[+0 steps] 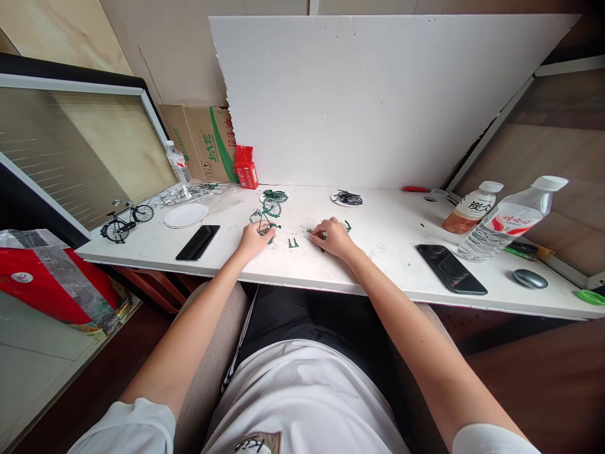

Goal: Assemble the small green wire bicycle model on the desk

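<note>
My left hand point(256, 239) is closed around the near end of a small green model bicycle point(271, 209), whose wheel points away from me. Fingers of my right hand point(333, 237) are bent together down at the tabletop; what they pinch, if anything, is too small to make out. Between the hands lies a small green U-shaped part point(293, 243). A curved green piece point(348, 226) shows just beyond my right hand. Farther back, one white plate point(263, 200) carries green parts, and another white plate point(334, 198) carries black parts.
A finished-looking black model bicycle point(126, 221) stands far left, near a white plate point(186, 215) and a phone point(198, 243). On the right are a second phone point(451, 269), two bottles point(513, 217) and a mouse point(530, 279). A white board point(378, 101) rises behind the table.
</note>
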`<state>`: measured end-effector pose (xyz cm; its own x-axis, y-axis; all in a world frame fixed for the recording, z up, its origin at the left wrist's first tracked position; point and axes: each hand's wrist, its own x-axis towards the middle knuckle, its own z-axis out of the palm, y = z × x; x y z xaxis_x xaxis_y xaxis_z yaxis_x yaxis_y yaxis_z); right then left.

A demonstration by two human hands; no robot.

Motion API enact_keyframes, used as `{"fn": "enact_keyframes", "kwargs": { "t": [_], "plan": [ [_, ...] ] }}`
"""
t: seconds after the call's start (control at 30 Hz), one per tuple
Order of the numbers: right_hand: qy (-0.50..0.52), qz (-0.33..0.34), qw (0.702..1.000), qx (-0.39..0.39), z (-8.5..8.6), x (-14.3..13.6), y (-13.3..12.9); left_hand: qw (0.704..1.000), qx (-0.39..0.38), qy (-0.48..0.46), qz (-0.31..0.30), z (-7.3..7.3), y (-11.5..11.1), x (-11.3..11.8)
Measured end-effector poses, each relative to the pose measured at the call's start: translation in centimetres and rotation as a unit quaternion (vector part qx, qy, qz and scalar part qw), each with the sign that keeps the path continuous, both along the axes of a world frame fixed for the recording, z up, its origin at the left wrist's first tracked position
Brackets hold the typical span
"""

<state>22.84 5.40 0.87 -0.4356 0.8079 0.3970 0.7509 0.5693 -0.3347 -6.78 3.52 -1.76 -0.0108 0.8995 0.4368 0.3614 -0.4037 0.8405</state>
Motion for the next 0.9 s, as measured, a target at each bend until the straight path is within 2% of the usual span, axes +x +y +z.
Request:
{"fn": "enact_keyframes", "kwargs": {
  "t": [0.37,0.6,0.9],
  "plan": [
    [-0.034,0.009,0.999,0.003,0.1,-0.1,-0.1,1.000,-0.017,-0.015,0.009,0.2,-0.3,0.2],
    [-0.038,0.038,0.998,-0.016,0.2,-0.2,-0.2,1.000,-0.014,-0.019,0.008,-0.1,0.1,0.2],
    [-0.159,0.014,0.986,0.046,1.1,-1.2,-1.4,0.999,-0.027,-0.021,0.010,0.1,-0.2,0.3]
  ]
}}
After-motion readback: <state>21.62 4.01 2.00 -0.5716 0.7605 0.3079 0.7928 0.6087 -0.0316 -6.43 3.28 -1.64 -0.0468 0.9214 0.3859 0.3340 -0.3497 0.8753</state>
